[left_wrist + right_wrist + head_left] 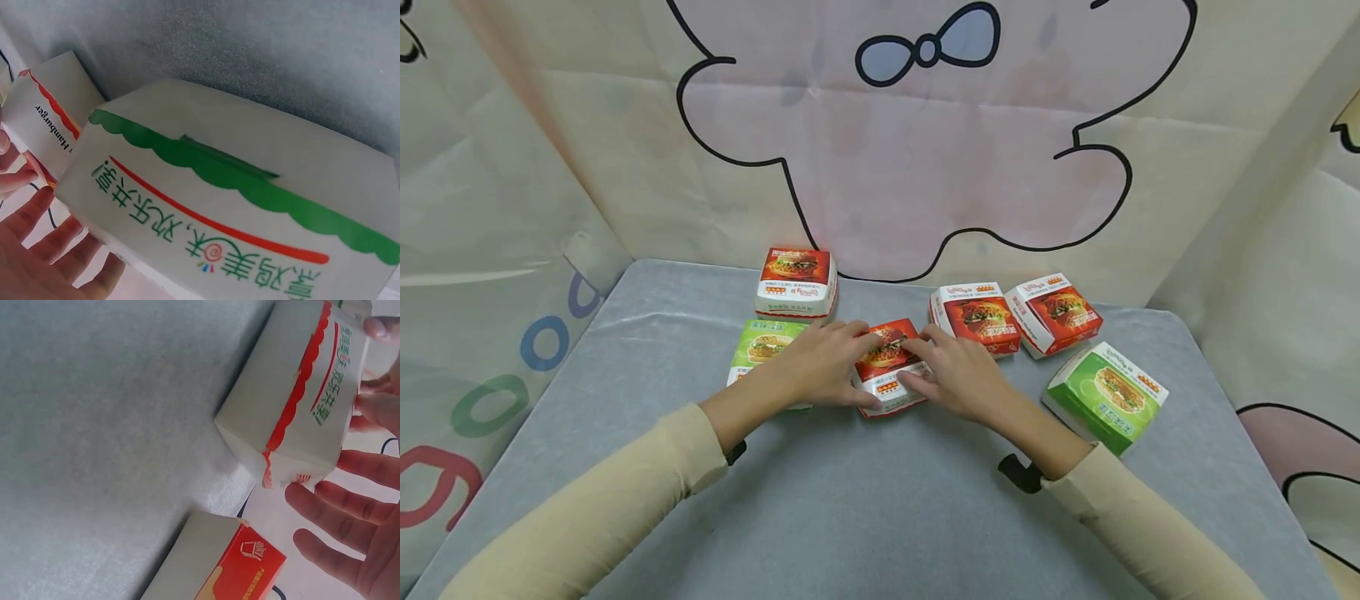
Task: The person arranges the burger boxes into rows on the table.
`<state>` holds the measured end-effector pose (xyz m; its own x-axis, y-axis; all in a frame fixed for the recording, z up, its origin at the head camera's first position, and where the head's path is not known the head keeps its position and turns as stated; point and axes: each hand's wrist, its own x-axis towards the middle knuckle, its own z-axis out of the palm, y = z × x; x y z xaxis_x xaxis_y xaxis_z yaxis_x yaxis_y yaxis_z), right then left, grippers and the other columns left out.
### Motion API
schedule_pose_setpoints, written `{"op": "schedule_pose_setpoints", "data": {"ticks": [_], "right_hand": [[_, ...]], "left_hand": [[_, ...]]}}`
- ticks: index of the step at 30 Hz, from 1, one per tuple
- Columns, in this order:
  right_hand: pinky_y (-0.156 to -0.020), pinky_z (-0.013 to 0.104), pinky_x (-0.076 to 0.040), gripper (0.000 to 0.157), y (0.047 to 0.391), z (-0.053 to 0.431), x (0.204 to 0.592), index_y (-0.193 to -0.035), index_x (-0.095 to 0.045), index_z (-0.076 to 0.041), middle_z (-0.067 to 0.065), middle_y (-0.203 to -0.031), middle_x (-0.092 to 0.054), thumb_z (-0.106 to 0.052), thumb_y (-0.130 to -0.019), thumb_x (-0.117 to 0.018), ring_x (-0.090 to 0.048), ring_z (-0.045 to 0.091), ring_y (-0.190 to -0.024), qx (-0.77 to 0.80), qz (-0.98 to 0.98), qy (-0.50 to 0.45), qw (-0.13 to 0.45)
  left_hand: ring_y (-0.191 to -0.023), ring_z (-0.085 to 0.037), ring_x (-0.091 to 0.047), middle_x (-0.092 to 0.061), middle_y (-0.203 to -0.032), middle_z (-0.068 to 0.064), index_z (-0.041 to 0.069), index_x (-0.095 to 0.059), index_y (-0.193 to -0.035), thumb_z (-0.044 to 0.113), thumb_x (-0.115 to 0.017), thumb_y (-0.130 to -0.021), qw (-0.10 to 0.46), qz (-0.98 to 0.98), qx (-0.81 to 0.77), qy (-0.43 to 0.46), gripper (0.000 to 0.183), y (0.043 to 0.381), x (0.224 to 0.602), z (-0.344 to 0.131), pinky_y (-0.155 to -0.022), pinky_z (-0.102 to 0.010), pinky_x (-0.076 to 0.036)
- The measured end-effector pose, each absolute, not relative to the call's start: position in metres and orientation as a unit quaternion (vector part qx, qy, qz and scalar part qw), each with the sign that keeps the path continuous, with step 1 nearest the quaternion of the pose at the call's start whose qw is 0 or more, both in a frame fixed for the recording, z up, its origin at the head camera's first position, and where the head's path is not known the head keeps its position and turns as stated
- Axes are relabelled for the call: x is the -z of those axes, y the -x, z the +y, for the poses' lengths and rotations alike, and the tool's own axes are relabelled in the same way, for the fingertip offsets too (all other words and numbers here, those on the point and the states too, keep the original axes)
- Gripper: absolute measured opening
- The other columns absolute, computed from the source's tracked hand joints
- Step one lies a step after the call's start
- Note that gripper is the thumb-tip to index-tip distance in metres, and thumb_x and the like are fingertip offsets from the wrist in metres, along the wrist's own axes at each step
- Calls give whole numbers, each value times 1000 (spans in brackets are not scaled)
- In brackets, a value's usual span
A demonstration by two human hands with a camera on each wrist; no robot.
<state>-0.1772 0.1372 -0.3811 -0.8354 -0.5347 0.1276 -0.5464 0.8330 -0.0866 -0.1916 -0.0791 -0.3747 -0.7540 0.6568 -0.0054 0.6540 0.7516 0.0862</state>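
Observation:
Between my hands lies a red-and-white hamburger box (889, 385), its printed top facing up. My left hand (827, 367) is at its left side, thumb near the front corner and fingers over the top's left edge. Opposite, my right hand (962, 377) touches the right side with loosely spread fingers, which show straight in the right wrist view. Both hands' fingers are relaxed, not closed round the box. A green hamburger box (766, 340) sits left of it, partly hidden by my left hand and filling much of the left wrist view.
Behind the left green box stands another red box (796, 283). Two more red boxes (976, 317) sit side by side at the back right, and a tilted green box (1107, 398) lies beyond my right wrist. Grey cloth covers the table (880, 508); printed curtains (880, 167) enclose it.

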Motion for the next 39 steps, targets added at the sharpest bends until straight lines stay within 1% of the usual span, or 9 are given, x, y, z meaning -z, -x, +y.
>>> {"op": "schedule_pose_setpoints", "data": {"ticks": [2,4,7,10,16,22,31,39], "right_hand": [[-72,38,-49,51,179,138,380,-121,-60,-21,5,-112,-56,-52,-81,-62,-57,19,-82,-74,-958,-275,33],[-80,43,-48,54,181,140,379,-126,-57,-22,6,-120,-54,-52,-80,-63,-57,22,-94,-89,-958,-271,12],[-90,49,-43,59,185,142,378,-131,-52,-25,5,-131,-48,-52,-80,-64,-51,25,-110,-109,-955,-275,-17],[-94,50,-39,62,190,145,378,-134,-48,-27,3,-138,-43,-53,-80,-63,-46,25,-117,-121,-949,-288,-35],[-96,52,-37,66,198,150,378,-138,-44,-27,3,-145,-35,-53,-80,-63,-40,29,-125,-140,-939,-308,-63],[-96,51,-38,68,203,156,378,-140,-41,-29,3,-147,-32,-54,-80,-62,-36,27,-129,-156,-931,-316,-96],[-97,52,-36,76,205,162,376,-141,-39,-30,1,-148,-29,-55,-76,-67,-30,25,-132,-163,-928,-305,-136],[-97,51,-36,82,204,164,373,-142,-37,-29,0,-149,-28,-58,-71,-69,-28,25,-133,-155,-930,-300,-146]], "left_hand": [[-108,-21,-52,-52,-125,-2,24,-51,-131,71,-63,-66,27,936,-44,-349,81,192,374,-80,-94,-44,-39],[-109,-20,-52,-51,-127,-1,23,-51,-131,69,-64,-66,34,935,-52,-350,80,193,374,-80,-94,-43,-39],[-112,-19,-51,-50,-130,-1,23,-50,-133,66,-66,-67,43,931,-67,-355,79,194,373,-82,-94,-42,-40],[-116,-19,-49,-49,-133,-1,24,-48,-135,63,-68,-68,49,927,-79,-364,79,195,374,-84,-94,-42,-40],[-122,-19,-46,-44,-139,-2,24,-45,-138,60,-69,-70,66,922,-84,-372,81,197,373,-86,-97,-42,-38],[-125,-19,-43,-42,-141,-2,25,-44,-138,59,-69,-71,85,923,-82,-365,79,198,370,-86,-100,-42,-36],[-126,-22,-41,-38,-144,-3,27,-41,-140,58,-69,-72,106,924,-79,-359,80,199,367,-87,-100,-45,-34],[-123,-24,-44,-34,-146,-1,30,-39,-141,55,-70,-72,138,922,-83,-352,80,201,364,-88,-99,-43,-37]]}}
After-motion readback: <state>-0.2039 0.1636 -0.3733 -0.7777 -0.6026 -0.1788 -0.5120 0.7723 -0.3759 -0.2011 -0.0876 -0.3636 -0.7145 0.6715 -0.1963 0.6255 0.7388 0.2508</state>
